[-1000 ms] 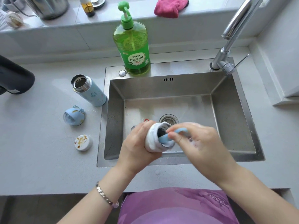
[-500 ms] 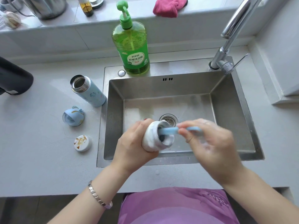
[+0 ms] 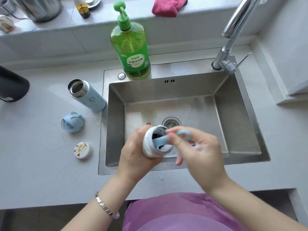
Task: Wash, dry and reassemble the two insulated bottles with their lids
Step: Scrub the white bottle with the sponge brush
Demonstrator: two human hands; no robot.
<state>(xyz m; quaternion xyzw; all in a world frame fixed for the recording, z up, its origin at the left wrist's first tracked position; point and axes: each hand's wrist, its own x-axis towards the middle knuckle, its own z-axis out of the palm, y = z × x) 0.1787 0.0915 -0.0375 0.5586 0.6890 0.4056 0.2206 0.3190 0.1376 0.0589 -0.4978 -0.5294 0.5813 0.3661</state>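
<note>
**White bottle: inside scrub under way**

White bottle [image 3: 150, 145] is held over the sink [image 3: 116, 130], near its front edge. My left hand [image 3: 135, 154] is wrapped round its body. My right hand [image 3: 200, 152], sudsy, pinches the blue brush [image 3: 162, 142], which is pushed into the mouth. Blue bottle [image 3: 90, 97] stands open on the surface left of the sink, with the blue lid [image 3: 72, 122] and white lid [image 3: 82, 150] loose nearer the front edge. I cannot tell whether these are washed. Judged left: rinsing, drying, reassembly.

A green pump bottle of dish soap [image 3: 131, 52] stands by the tabletop's [image 3: 41, 164] back edge, a chrome faucet [image 3: 224, 55] toward its right, a pink cloth [image 3: 166, 6] on the ledge [image 3: 50, 25] behind.
</note>
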